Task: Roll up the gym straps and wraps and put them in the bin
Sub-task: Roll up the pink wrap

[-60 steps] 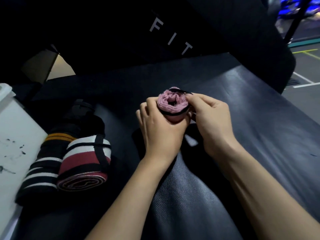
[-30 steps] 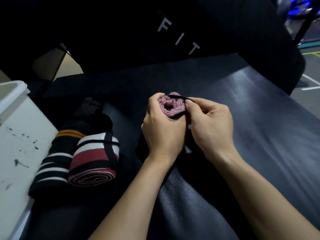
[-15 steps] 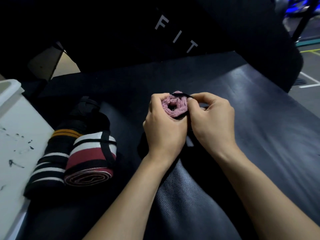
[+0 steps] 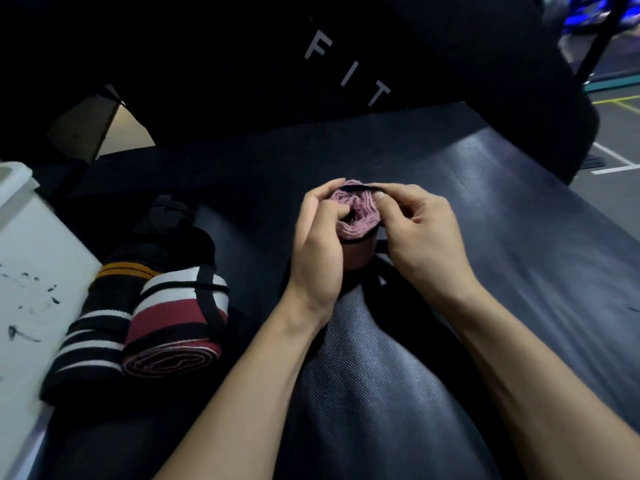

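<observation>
Holding soft, light pink rolled fabric wrap [image 4: 356, 216]: left hand [image 4: 317, 251] grips its side, right hand [image 4: 420, 233] pinches thin black elastic loop [image 4: 356, 187] at far rim.

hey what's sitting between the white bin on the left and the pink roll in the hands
In the head view, two rolled wraps lie side by side between the white bin and the pink roll: a black striped wrap and a maroon striped wrap.

The scene is dim, with the upper half of the frame nearly black. A soft sheen lies on the dark padded bench [image 4: 512, 216] at right, and the white bin [image 4: 31, 258] at the left edge is the brightest patch. Straight lines bow toward the corners, and the blue lights at upper right are blurred.
</observation>
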